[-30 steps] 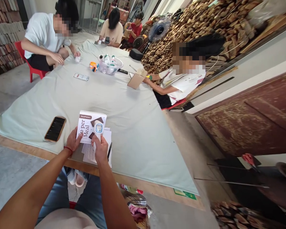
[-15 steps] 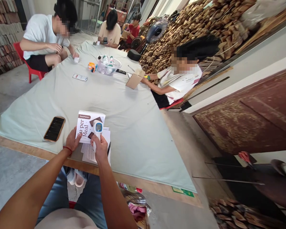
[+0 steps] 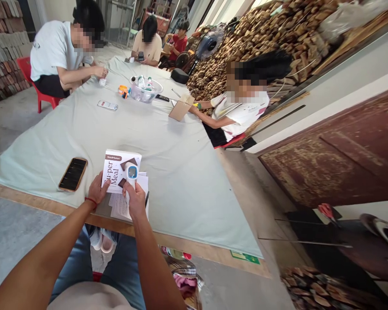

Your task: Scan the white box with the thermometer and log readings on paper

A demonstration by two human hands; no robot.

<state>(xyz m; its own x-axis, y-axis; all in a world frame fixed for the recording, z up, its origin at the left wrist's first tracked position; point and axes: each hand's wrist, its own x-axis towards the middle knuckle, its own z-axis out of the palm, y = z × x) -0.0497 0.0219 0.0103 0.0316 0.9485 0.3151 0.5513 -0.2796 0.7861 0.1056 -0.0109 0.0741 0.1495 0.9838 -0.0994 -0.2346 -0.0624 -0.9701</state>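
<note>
My left hand (image 3: 98, 188) is closed around the left edge of a white printed box (image 3: 115, 165) marked "NutriMotion" and "Meal", its thumb on the front. In my right hand (image 3: 136, 200) is a white handheld infrared thermometer (image 3: 132, 173) with a blue-rimmed screen, held upright over the box's right part. The fingers wrap its handle and hide much of it. Printed papers (image 3: 120, 209) lie under both hands at the table's near edge. A phone in an orange-brown case (image 3: 73, 174) rests left of the box.
A green cloth covers the table (image 3: 181, 181). Farther off stand a clear plastic basin (image 3: 145, 94) with bottles, an orange item (image 3: 123, 91), a white phone (image 3: 107, 105) and a brown cardboard piece (image 3: 180, 108). Several people sit around the table.
My hands, the box and the thermometer stay nearly still. At the far left, the person in white has brought both hands together at a small white thing. The view has shifted slightly.
</note>
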